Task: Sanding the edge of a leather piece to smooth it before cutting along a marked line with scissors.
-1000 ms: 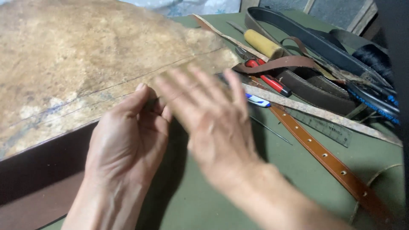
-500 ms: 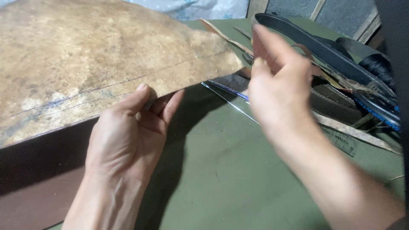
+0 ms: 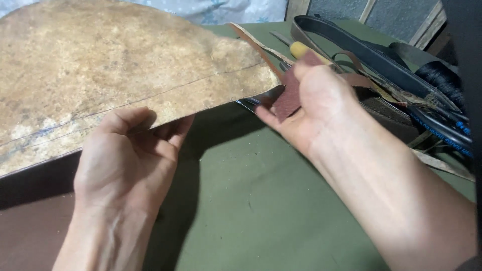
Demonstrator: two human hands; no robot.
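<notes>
The left hand [image 3: 123, 163] holds up the near edge of a large tan leather hide [image 3: 110, 75]; its fingers [image 3: 168, 135] are curled under the edge and the thumb lies on top, so the hide is lifted above the green table [image 3: 251, 211]. To the right of these fingers, the right hand [image 3: 316, 105] pinches a small reddish-brown abrasive piece [image 3: 288, 98], its fingers closed on it, just beside the cut corner of the hide. Beyond that hand lie leather straps [image 3: 361, 55] and a yellow-handled tool [image 3: 301, 48].

I judge the edge is being prepared for smoothing; the next move calls for placing the piece against the edge while the left fingers keep it steady.
</notes>
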